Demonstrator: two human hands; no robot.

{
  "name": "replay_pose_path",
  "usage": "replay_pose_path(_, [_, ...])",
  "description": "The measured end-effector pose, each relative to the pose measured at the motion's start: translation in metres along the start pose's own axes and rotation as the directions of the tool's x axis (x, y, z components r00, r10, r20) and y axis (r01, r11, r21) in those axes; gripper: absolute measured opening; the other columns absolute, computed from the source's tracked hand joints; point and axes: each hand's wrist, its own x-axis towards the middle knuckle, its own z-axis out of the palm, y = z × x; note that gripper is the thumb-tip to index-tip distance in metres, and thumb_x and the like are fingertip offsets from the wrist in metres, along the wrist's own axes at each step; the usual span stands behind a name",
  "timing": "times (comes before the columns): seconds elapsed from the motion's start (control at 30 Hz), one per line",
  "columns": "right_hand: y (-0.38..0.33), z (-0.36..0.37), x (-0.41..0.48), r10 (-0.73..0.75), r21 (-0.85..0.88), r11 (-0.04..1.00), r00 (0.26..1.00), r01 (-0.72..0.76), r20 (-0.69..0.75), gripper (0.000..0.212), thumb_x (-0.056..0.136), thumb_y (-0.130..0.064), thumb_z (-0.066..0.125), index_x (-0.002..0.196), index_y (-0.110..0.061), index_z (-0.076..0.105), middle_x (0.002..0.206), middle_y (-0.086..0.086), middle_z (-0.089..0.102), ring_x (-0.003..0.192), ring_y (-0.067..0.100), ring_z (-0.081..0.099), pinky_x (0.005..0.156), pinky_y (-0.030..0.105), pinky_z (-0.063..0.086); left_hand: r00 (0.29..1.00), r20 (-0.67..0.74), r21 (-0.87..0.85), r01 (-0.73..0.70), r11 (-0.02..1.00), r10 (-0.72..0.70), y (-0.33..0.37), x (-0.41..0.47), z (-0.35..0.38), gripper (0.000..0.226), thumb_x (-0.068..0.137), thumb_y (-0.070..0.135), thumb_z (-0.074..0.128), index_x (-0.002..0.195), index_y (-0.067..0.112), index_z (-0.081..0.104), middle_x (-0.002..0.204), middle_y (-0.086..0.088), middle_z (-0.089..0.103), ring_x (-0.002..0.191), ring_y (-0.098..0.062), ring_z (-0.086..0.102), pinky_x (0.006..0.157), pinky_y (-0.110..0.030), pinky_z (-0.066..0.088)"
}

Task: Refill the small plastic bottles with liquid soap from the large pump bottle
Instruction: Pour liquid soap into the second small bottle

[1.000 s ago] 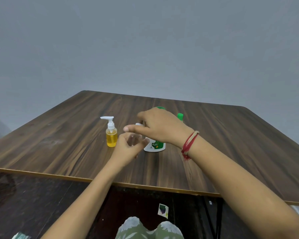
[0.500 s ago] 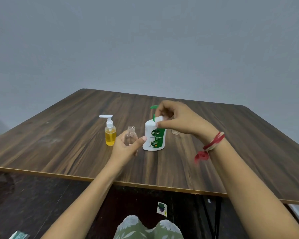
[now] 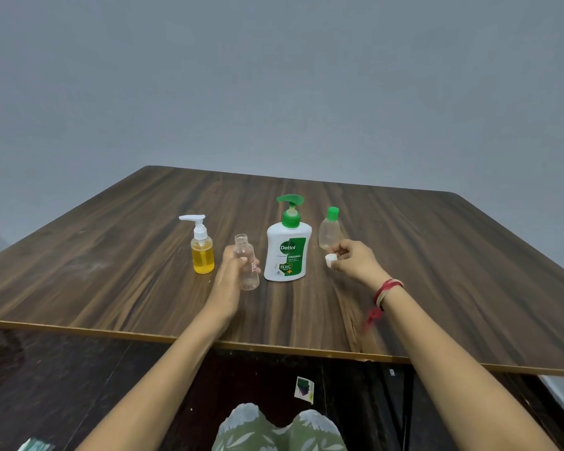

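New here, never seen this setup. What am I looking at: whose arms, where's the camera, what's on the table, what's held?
There is no robot. A person works with bare hands, and the one picture comes from a wide-angle camera on their head, looking forward and down. On the wooden table stand a large pump bottle in white and green, a small yellow bottle with a white pump, and a small green-capped bottle that looks nearly empty. The left hand grips a clear bottle, open at the top and seemingly empty. The right hand pinches a small white cap.
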Motion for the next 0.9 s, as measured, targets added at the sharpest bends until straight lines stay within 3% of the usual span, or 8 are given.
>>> replay_pose_path(0.23, [0.018,0.006,0.004,0.072,-0.056,0.996,0.997,-0.074,-0.032,0.017,0.075,-0.009,0.07,0.092,-0.01,0.067,0.092,0.004,0.065,0.085,0.018,0.06,0.08,0.03,0.049,0.999,-0.043,0.044,0.001,0.999,0.0,-0.002,0.001,-0.004,0.03,0.072,0.038,0.044,0.095,0.02,0.049,0.081,-0.001,0.054,0.074,-0.012,0.056,0.071,-0.031,0.042])
replay_pose_path(0.3, [0.019,0.007,0.003,0.095,-0.046,0.994,0.995,-0.095,-0.017,0.018,0.074,-0.007,0.071,0.092,-0.012,0.067,0.092,0.003,0.064,0.088,0.019,0.061,0.08,0.029,0.049,1.0,-0.027,0.068,0.002,0.998,0.0,-0.003,0.001,-0.004,0.037,0.068,0.045,0.045,0.097,0.021,0.049,0.083,-0.001,0.055,0.077,-0.013,0.056,0.072,-0.032,0.042])
replay_pose_path(0.43, [0.013,-0.003,-0.002,0.122,-0.156,0.982,0.989,-0.108,0.087,0.06,0.071,-0.016,0.077,0.126,-0.016,0.052,0.121,0.009,0.053,0.112,0.027,0.053,0.093,0.033,0.045,1.0,-0.017,0.106,0.0,0.994,0.002,-0.003,0.001,-0.004,0.04,0.066,0.052,0.044,0.096,0.026,0.051,0.09,-0.001,0.057,0.089,-0.018,0.055,0.08,-0.035,0.042])
replay_pose_path(0.5, [0.001,-0.014,-0.005,0.068,-0.213,0.974,0.997,-0.073,-0.033,0.069,0.075,-0.024,0.074,0.136,-0.021,0.042,0.133,0.012,0.041,0.124,0.033,0.041,0.102,0.038,0.037,1.0,-0.018,0.122,-0.004,0.993,0.006,0.0,0.002,-0.004,0.04,0.067,0.054,0.047,0.097,0.027,0.053,0.095,0.0,0.059,0.095,-0.02,0.056,0.084,-0.037,0.043])
replay_pose_path(0.6, [-0.032,-0.034,-0.007,-0.109,-0.064,0.994,0.938,0.093,-0.328,0.045,0.084,-0.029,0.064,0.126,-0.02,0.053,0.131,0.01,0.045,0.125,0.029,0.041,0.104,0.036,0.034,0.998,0.015,0.138,-0.07,0.988,0.068,0.007,0.005,-0.002,0.038,0.072,0.054,0.05,0.097,0.027,0.057,0.091,0.004,0.058,0.09,-0.015,0.056,0.082,-0.03,0.044])
replay_pose_path(0.67, [-0.063,-0.043,-0.005,-0.18,0.093,0.967,0.898,0.236,-0.402,0.028,0.087,-0.027,0.061,0.113,-0.017,0.062,0.119,0.005,0.057,0.116,0.019,0.05,0.1,0.033,0.041,0.99,0.045,0.178,-0.138,0.974,0.132,0.013,0.007,0.0,0.032,0.08,0.052,0.049,0.097,0.027,0.061,0.086,0.006,0.057,0.085,-0.009,0.053,0.076,-0.021,0.043])
replay_pose_path(0.77, [-0.114,-0.044,0.007,-0.244,0.273,0.902,0.917,0.334,-0.314,0.02,0.09,-0.023,0.058,0.102,-0.01,0.067,0.104,0.0,0.065,0.098,0.01,0.056,0.087,0.024,0.043,0.988,0.054,0.132,-0.15,0.98,0.144,0.024,0.013,0.002,0.017,0.096,0.033,0.049,0.103,0.025,0.062,0.081,-0.004,0.052,0.073,-0.01,0.05,0.063,-0.017,0.042])
replay_pose_path(0.9, [-0.148,-0.024,0.037,-0.264,0.288,0.912,0.956,0.291,-0.128,0.02,0.089,-0.024,0.057,0.093,-0.009,0.07,0.1,0.002,0.066,0.1,0.017,0.059,0.087,0.031,0.045,0.995,-0.076,0.009,-0.066,0.998,0.067,0.03,0.022,0.01,0.02,0.096,0.021,0.051,0.114,0.013,0.053,0.087,0.0,0.063,0.063,-0.003,0.058,0.055,-0.018,0.045])
